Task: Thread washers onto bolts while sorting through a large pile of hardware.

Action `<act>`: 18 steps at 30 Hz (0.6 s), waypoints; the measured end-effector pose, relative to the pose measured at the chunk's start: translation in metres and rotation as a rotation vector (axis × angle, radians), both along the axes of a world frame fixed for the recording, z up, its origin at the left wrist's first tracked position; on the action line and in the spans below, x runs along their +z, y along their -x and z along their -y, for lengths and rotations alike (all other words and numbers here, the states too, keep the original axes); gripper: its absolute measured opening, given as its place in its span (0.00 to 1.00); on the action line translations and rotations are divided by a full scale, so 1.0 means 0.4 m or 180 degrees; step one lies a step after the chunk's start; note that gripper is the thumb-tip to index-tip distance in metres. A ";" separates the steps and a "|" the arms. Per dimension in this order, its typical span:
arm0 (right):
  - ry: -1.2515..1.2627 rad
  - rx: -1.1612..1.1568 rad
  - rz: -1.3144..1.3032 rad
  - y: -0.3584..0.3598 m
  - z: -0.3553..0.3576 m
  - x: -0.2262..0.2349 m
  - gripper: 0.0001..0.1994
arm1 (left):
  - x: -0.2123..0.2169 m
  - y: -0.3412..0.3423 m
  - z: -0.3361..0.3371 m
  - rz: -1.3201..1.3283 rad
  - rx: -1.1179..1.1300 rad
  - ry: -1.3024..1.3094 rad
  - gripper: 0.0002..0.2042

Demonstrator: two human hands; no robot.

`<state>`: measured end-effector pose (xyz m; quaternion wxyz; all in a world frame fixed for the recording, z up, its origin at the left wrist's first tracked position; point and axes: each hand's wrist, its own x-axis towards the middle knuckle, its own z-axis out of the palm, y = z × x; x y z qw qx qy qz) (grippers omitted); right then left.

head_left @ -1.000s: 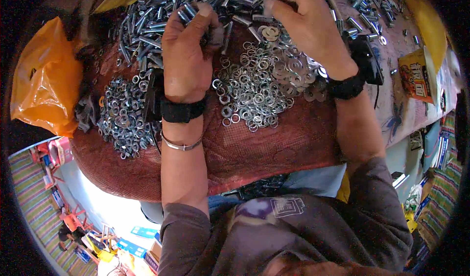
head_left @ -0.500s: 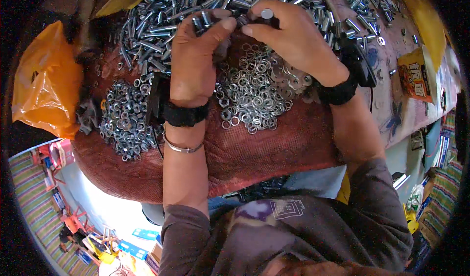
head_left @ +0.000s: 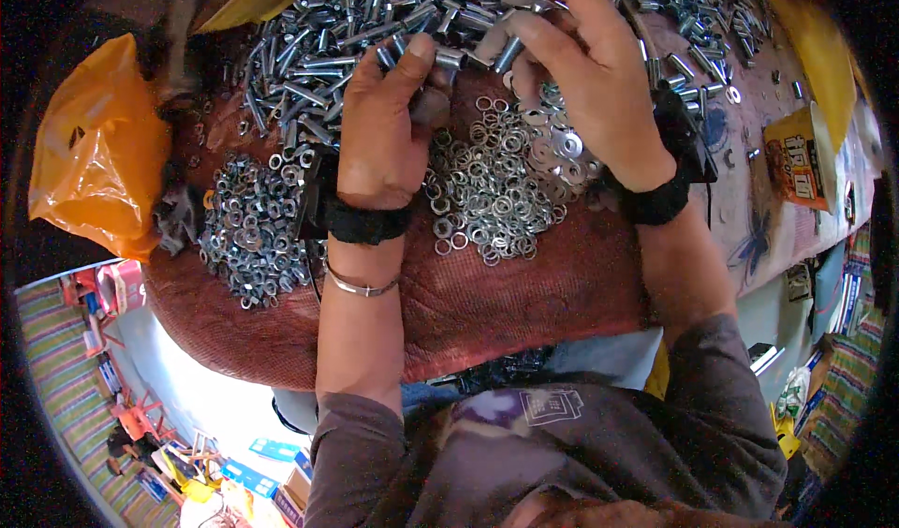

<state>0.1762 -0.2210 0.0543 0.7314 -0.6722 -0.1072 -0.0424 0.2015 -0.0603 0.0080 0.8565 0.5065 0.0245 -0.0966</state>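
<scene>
My left hand (head_left: 384, 135) is closed, with the thumb pressed over metal bolts (head_left: 386, 57) whose ends stick out by the thumb. A short shiny sleeve (head_left: 451, 58) shows at its fingertips; whether it is gripped or lies behind is hard to tell. Just to the right, my right hand (head_left: 599, 88) pinches a threaded bolt (head_left: 508, 56) between thumb and fingers. Both hands hover at the near edge of a big heap of metal sleeves and bolts (head_left: 309, 93). Below them lie a pile of ring washers (head_left: 496, 200) and, by my right hand, wide flat washers (head_left: 566, 144).
A pile of nuts (head_left: 253, 228) sits left of my left wrist on the red mesh cloth (head_left: 524, 294). An orange plastic bag (head_left: 98, 163) stands at the far left. A yellow-and-dark packet (head_left: 801, 158) is at the right, with loose sleeves (head_left: 688, 65) nearby.
My hands have drawn apart from nearly touching. The right hand has lifted its fingers and turned, and the bolt it pinches now shows its threaded length. The view has shifted slightly.
</scene>
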 end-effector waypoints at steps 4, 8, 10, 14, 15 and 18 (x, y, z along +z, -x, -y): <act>-0.0471 -0.0049 -0.0261 -0.005 0.007 -0.008 0.06 | -0.002 0.000 0.005 -0.0015 -0.0064 0.0181 0.08; -0.0037 -0.0425 0.0522 -0.016 -0.001 -0.054 0.08 | 0.008 0.003 0.023 -0.0081 0.0034 0.0102 0.07; 0.0065 -0.0479 0.0533 -0.021 0.001 -0.061 0.08 | 0.009 0.004 0.022 -0.0104 0.0117 0.0071 0.06; 0.0538 -0.0552 0.0297 -0.015 0.005 -0.056 0.08 | 0.006 0.002 0.007 0.0104 -0.0177 0.0032 0.05; 0.0539 -0.0551 0.0298 -0.017 0.005 -0.061 0.08 | 0.007 0.003 0.006 0.0135 -0.0179 -0.0033 0.05; 0.0941 -0.0281 0.0105 -0.020 0.010 -0.081 0.08 | 0.014 0.010 0.016 0.0139 -0.0242 0.0002 0.06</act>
